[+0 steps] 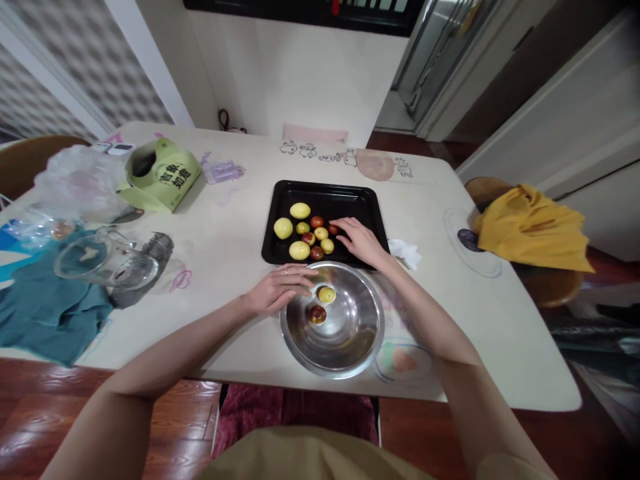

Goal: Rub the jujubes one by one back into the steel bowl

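A black baking tray lies on the table with three larger pale yellow-green fruits and several smaller red and yellow fruits, which look like jujubes. At the tray's right side, my right hand has its thumb and fingertips around a dark red jujube. In front of the tray stands a steel bowl holding one yellow fruit and one brownish-red fruit. My left hand rests at the bowl's upper left rim, fingers stretched out and holding nothing.
To the left are a glass pitcher, a teal cloth, a green paper carrier and clear plastic bags. A crumpled tissue touches the tray's right side. Yellow fabric hangs over a chair at right.
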A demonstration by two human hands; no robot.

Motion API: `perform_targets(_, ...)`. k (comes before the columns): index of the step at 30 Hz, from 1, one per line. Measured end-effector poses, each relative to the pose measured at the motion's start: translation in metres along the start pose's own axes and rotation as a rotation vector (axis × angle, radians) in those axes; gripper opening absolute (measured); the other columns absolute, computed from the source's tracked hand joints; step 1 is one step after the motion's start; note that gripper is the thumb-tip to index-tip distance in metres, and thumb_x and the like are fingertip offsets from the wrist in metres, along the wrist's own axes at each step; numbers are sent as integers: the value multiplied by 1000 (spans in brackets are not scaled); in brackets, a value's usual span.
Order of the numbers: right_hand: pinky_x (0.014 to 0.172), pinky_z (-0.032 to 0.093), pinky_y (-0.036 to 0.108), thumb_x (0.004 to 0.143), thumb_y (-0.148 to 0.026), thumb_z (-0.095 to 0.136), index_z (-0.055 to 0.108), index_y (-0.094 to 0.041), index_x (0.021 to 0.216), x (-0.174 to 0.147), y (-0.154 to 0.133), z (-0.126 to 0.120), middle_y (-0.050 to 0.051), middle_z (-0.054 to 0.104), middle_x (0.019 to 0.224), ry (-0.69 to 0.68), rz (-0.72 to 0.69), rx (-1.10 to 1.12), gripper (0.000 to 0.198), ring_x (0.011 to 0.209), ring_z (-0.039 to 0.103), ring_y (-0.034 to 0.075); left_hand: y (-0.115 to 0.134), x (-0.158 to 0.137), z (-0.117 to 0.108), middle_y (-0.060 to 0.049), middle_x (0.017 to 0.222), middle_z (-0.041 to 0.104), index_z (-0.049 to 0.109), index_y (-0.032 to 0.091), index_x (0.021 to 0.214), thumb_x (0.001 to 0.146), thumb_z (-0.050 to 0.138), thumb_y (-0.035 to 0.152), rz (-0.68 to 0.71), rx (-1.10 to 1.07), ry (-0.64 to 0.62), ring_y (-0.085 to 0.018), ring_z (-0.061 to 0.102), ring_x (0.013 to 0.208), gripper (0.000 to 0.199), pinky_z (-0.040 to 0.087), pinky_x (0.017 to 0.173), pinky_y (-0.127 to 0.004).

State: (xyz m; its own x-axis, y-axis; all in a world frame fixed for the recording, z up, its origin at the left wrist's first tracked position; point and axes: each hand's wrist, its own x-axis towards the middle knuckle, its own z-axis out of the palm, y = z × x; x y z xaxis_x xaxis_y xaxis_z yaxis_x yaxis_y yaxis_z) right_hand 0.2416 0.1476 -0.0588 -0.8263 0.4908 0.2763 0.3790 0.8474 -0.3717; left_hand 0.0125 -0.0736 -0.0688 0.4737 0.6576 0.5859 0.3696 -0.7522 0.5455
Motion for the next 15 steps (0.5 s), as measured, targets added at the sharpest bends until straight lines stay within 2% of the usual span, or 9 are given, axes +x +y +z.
perform_targets(8,90,60,44,92,-19,70,67,-22,119,-7,-9,-8,10,72,112,-30,96,-78,28,111,65,31,-1,0,1,-12,122,80,76,19,123,114,32,31,6,9,-1,-29,63,142,47,52,119,-52)
perform_targets(11,91,59,46,93,-22,70,67,-23,118,-16,-21,-26,10,73,111,15,88,-64,24,109,66,32,-1,0,1,-12,122,80,75,19,123,114,32,29,13,14,5,-29,63,142,46,52,118,-51)
perform_targets(15,96,58,48,100,-28,64,65,-25,121,-43,-56,-59,10,74,117,62,2,34,21,110,67,31,-1,1,1,-11,122,80,76,19,122,112,35,27,15,-4,19,-29,63,142,43,53,117,-50)
